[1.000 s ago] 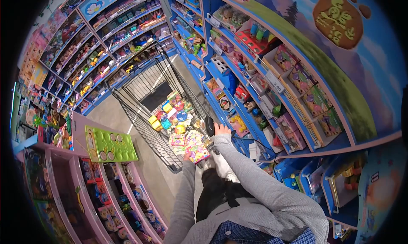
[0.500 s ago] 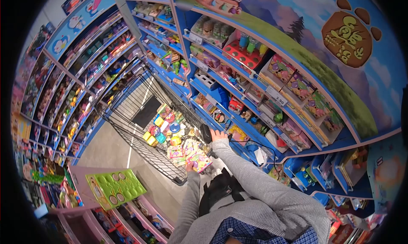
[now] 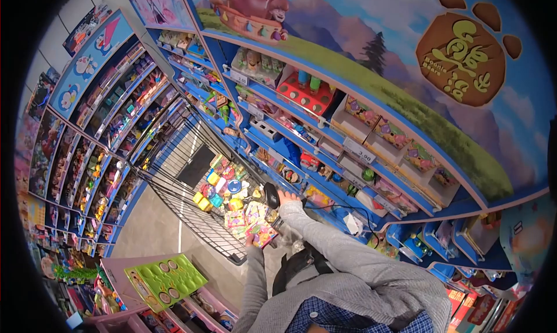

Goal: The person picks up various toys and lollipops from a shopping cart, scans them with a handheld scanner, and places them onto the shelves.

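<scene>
My left hand (image 3: 250, 240) is closed on the edge of a small colourful flat package (image 3: 264, 234), held over the near end of a black wire shopping cart (image 3: 191, 223). In my right hand (image 3: 288, 198) is a black handheld device (image 3: 270, 195), which looks like a barcode scanner; a dark cable (image 3: 331, 206) runs off to the right nearby. Both hands are close together, the right one a little farther forward. Inside the cart, more colourful packages (image 3: 235, 218), a round blue item (image 3: 234, 185) and yellow items (image 3: 202, 201) lie in a pile.
Blue shelves (image 3: 342, 140) packed with small toys stand along the right, below a cartoon mural (image 3: 360, 49). More full shelves (image 3: 93, 153) curve round the left. A green tray with round hollows (image 3: 166, 279) sits on a pink display at lower left.
My view has shifted, so the shelves and cart appear farther left. The package has come nearer to my body with my left hand. My right hand keeps its hold on the black device.
</scene>
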The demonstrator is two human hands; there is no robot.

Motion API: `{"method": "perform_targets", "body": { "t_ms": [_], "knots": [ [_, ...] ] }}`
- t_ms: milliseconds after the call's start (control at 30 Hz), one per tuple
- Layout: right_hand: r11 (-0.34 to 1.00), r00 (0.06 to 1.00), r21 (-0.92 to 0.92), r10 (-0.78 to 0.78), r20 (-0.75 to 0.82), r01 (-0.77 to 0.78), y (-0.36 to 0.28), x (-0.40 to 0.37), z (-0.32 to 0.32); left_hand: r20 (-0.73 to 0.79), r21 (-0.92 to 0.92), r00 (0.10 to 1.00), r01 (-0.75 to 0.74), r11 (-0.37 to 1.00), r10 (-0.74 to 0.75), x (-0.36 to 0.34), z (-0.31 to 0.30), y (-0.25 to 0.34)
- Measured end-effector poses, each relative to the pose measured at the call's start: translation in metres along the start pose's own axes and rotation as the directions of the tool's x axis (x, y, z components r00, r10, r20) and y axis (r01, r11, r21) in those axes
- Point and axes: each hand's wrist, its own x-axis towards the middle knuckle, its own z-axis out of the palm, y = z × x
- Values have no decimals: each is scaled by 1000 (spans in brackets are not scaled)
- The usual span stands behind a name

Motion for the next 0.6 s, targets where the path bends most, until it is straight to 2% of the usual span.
{"method": "perform_targets", "body": {
  "t_ms": [33,67,133,167,233,267,367,467,500,600],
  "knots": [
    [998,995,54,33,90,-38,1,0,-7,-27,-1,999,-21,1000,21,3,0,-1],
    [992,982,102,60,176,-79,2,2,-15,114,280,969,-245,928,221,31,-31,-17],
    [989,990,142,24,139,-44,14,0,-22,67,251,992,-119,961,105,29,-28,-13],
    [970,982,242,-21,189,-26,20,-2,-28,-32,-15,998,55,998,-55,18,-9,-3],
    [917,966,398,-100,240,-4,24,-12,-59,-47,-35,995,85,996,-86,-17,22,16],
    [918,966,397,-100,238,-3,28,-13,-66,-69,-49,990,120,992,-124,-26,33,20],
    [856,920,512,-141,365,-72,36,-20,-86,-37,-98,991,128,987,-132,-21,29,16],
    [825,934,563,-165,318,-46,34,-27,-114,-52,-84,988,139,987,-144,-24,33,23],
    [841,936,541,-172,308,-24,45,-21,-97,12,-61,992,126,990,-125,-30,40,29],
    [866,930,493,-107,351,-86,30,-36,-167,212,-27,976,63,998,-56,-75,95,54]
  ]
}}
